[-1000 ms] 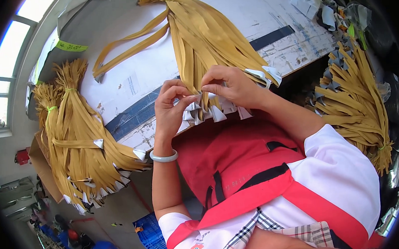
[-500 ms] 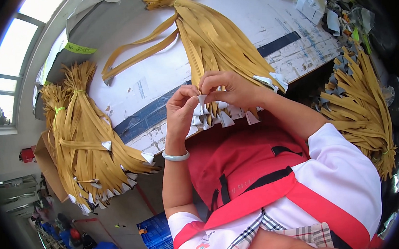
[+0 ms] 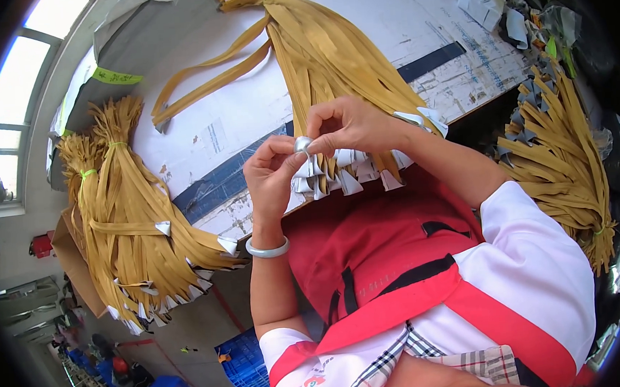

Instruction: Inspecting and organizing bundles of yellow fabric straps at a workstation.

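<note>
Between my two hands, at the near edge of the table, is the silvery-grey tip point(image 3: 303, 144) of a flat mustard-yellow strap. My left hand point(image 3: 272, 173) pinches it from the left with thumb and finger, a pale bangle round that wrist. From the right, my right hand point(image 3: 348, 126) closes on the same tip with thumb and curled fingers. The strap's length is partly hidden behind my fingers. It belongs with a tied bundle of mustard-yellow straps point(image 3: 337, 50) lying on the table; several white or silvery tips point(image 3: 350, 184) hang over the edge below my hands.
White worktable point(image 3: 196, 80) has a worn front edge and dark blue strips. More tied strap bundles hang at its left point(image 3: 129, 197) and at the right point(image 3: 561, 171). Plastic scraps point(image 3: 483, 5) lie at the far right. Blue crates point(image 3: 246, 364) stand on the floor.
The flared grey tip that stood up between my fingers now looks bent over and rounded. My left hand has shifted slightly left; my right hand has risen a little.
</note>
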Available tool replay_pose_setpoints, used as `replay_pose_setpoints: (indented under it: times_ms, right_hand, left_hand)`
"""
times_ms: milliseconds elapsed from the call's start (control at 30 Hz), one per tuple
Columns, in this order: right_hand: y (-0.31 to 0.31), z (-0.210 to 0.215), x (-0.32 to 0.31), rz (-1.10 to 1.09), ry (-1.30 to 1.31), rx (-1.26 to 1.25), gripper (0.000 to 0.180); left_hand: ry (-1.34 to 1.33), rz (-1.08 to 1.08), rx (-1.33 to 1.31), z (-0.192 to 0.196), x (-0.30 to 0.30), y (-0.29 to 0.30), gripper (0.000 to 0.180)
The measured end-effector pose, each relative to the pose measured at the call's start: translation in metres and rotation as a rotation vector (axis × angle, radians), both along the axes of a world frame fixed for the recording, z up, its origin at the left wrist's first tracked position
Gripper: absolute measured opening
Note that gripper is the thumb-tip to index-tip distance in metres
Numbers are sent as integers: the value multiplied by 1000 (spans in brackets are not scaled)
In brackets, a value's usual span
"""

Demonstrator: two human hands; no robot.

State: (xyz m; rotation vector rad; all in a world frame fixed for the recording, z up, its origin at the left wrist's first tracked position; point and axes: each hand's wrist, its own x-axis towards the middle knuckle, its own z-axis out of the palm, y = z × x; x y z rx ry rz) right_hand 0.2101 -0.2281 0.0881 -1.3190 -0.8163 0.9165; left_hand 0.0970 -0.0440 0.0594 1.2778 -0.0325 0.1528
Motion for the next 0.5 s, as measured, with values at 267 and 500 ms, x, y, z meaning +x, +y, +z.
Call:
replay_pose_setpoints:
  times_ms: [267, 500]
  right_hand:
    - [15, -22, -24, -486, -976, 84, 8]
    - [6, -25, -28, -329, -195, 182, 15]
  left_hand:
    - [-127, 538, 514, 2, 4, -37, 20]
    - [-19, 58, 163, 7, -10, 1, 15]
